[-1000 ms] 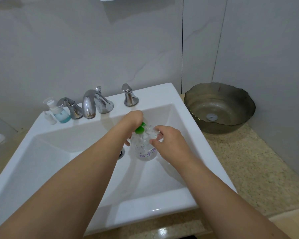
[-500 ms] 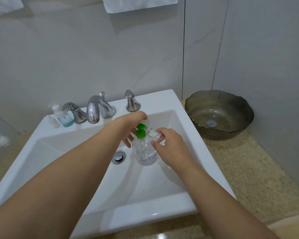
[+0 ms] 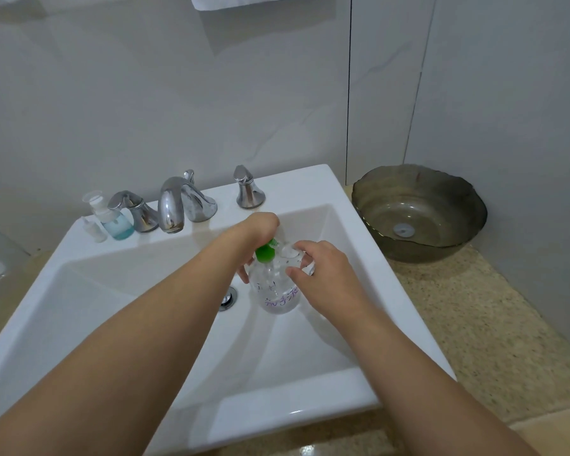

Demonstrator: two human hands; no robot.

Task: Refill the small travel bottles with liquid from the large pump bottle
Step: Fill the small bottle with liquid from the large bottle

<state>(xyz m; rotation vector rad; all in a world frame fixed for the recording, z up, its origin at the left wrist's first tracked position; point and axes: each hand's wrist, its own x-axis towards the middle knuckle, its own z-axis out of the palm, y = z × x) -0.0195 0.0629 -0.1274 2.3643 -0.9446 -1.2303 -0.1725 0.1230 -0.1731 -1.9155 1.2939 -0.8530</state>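
Landmark: the pump bottle (image 3: 278,291), a clear bottle with purple writing, standing inside the white sink (image 3: 79,291), just right of the drain (image 3: 228,298).

1. Far left of the pump bottle, on the sink ledge beside the tap (image 3: 173,205), stand a blue-liquid bottle (image 3: 114,218) and a small clear vial (image 3: 94,230). They are well clear of both arms, so the knock risk is low.
2. The left hand (image 3: 260,232) is arched over the green pump head (image 3: 265,253), fingers curled down around it. Whether it is pressing cannot be told. A sideways push could tip the pump bottle, since nothing visibly braces its base.
3. The right hand (image 3: 323,274) pinches a small clear travel bottle (image 3: 293,256) between thumb and fingers, touching the pump bottle's right shoulder, near the green head.
4. The nozzle outlet and the travel bottle's mouth are hidden by the fingers. If misaligned, liquid would likely run down the outside into the sink.
5. Wet clear plastic may slip in the pinch grip.
6. The grey bowl (image 3: 418,255), far right on the counter, is not involved.
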